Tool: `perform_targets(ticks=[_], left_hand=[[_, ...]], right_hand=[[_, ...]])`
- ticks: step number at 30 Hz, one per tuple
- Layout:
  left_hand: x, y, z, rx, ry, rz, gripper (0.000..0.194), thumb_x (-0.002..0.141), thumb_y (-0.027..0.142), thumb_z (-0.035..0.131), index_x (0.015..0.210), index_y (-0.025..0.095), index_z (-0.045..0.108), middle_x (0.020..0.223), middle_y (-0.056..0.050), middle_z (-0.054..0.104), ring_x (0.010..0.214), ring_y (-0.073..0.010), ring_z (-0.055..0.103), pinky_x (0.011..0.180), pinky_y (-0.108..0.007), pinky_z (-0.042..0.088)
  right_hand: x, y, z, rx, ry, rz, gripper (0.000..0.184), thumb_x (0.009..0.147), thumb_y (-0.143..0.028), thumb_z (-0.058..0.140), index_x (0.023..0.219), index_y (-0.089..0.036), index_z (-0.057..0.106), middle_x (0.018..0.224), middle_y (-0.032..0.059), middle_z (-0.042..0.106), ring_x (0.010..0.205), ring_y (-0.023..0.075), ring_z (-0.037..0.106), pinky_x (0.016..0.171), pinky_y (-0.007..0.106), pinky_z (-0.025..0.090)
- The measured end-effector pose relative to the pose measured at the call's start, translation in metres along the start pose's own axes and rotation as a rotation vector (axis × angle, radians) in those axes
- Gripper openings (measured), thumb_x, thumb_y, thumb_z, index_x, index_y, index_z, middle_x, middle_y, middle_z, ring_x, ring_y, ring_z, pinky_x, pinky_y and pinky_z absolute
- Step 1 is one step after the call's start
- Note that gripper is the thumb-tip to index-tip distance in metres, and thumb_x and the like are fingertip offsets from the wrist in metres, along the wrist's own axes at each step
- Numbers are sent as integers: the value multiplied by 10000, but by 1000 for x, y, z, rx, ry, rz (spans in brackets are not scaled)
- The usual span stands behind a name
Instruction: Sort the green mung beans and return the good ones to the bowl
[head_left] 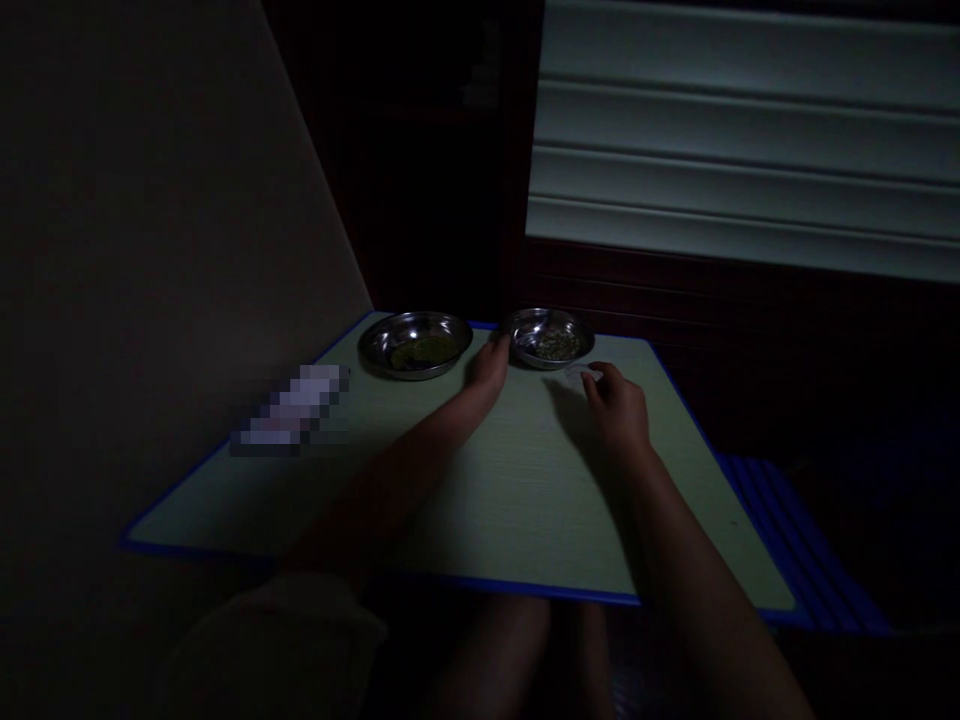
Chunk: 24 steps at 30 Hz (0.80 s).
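Observation:
Two shallow shiny metal bowls stand at the far side of a small table [517, 480]. The left bowl [367, 350] holds small yellow-green grains or beans. In the right bowl [589, 345] lie pale and greenish small bits, too dark to name. My left hand [489, 368] is at the left rim of the right bowl, its fingers closed against that edge. My right hand [621, 405] pinches a small clear plastic piece [579, 375] between thumb and fingers, just in front of the right bowl. The exact shape of this piece is hard to make out.
A blurred-out, phone-like flat object [292, 405] lies at the table's left edge. The table has a blue rim [525, 588]. A wall [187, 250] rises close on the left, and dark furniture stands behind. Blue striped fabric or seating [795, 540] is at the right.

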<state>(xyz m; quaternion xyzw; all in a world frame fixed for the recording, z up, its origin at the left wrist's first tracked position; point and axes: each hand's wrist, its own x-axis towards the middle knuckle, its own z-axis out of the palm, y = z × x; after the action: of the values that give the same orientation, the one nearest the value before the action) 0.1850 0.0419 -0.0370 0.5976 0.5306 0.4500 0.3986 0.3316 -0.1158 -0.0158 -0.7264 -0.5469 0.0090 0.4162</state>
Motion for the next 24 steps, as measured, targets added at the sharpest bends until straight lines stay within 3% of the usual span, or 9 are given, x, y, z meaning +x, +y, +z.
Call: perform_targets(ticks=[5, 9, 14, 19, 24], left_hand=[[23, 6, 28, 21, 99, -84, 428, 795, 425, 546, 1043, 97, 664, 1136, -226, 658, 1056, -339, 623, 838, -385, 463], [27, 7, 44, -7, 181, -141, 391, 817, 325, 526, 1126, 112, 637, 1180, -201, 647, 1057, -304, 631, 823, -355, 475], [28, 16, 52, -42, 261, -188, 317, 899, 271, 447, 1099, 111, 634, 1207, -193, 618, 1134, -273, 587, 935, -383, 455], [30, 17, 35, -89, 232, -169, 343, 883, 393, 545, 1089, 124, 602, 1098, -96, 621, 1005, -197, 602, 891, -413, 516], [22, 21, -15, -171, 227, -147, 239, 863, 325, 580, 939, 101, 614, 951, -67, 632, 878, -171, 610, 768, -337, 535]], right_hand=[[1, -5, -3, -63, 31, -42, 376, 944, -433, 438, 1132, -168, 628, 742, 45, 687, 640, 169, 611, 632, 300, 432], [1, -8, -2, -101, 17, -69, 374, 932, -402, 424, 1143, -185, 644, 775, 82, 717, 677, 203, 633, 628, 297, 393], [0, -7, -2, -138, 5, -66, 378, 922, -388, 421, 1149, -187, 648, 824, 106, 730, 723, 227, 652, 648, 305, 398], [0, -6, -2, -134, 9, -35, 374, 904, -400, 457, 1117, -178, 669, 766, 100, 712, 672, 220, 629, 618, 316, 399], [3, -7, -8, -39, 15, -1, 289, 905, -388, 541, 1025, -153, 659, 728, 14, 649, 624, 142, 593, 625, 303, 475]])
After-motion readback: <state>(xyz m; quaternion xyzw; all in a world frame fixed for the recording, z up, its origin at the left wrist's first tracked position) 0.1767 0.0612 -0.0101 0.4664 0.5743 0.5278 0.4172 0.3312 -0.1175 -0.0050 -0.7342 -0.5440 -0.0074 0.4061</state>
